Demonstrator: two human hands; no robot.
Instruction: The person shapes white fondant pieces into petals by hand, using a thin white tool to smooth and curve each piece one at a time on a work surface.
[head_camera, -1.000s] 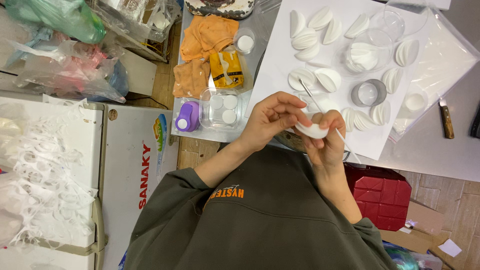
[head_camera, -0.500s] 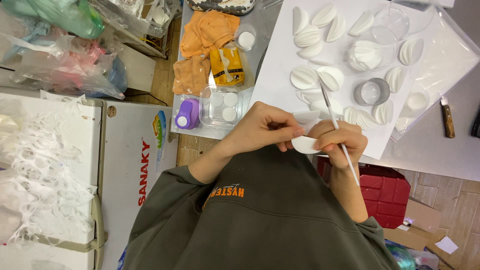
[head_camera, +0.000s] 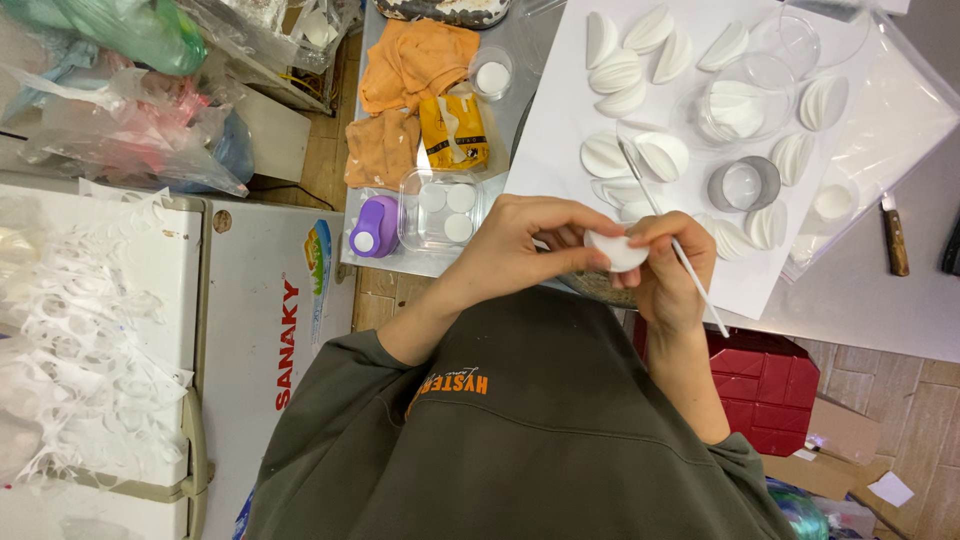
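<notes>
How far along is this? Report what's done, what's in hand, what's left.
Done: many folded white shells lie on the white sheet. In hand: the left hand pinches a round white piece, and the right hand holds a thin stick beside it. Probably left: a few flat discs in the clear box.

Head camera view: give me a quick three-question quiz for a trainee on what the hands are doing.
1. True or false: the left hand and the right hand both touch the small white disc.
2. Which hand holds the thin white stick? A: left. B: right. C: neither.
3. What colour are the folded cloths next to the yellow pouch?

Key: 1 true; 2 B; 3 orange.
</notes>
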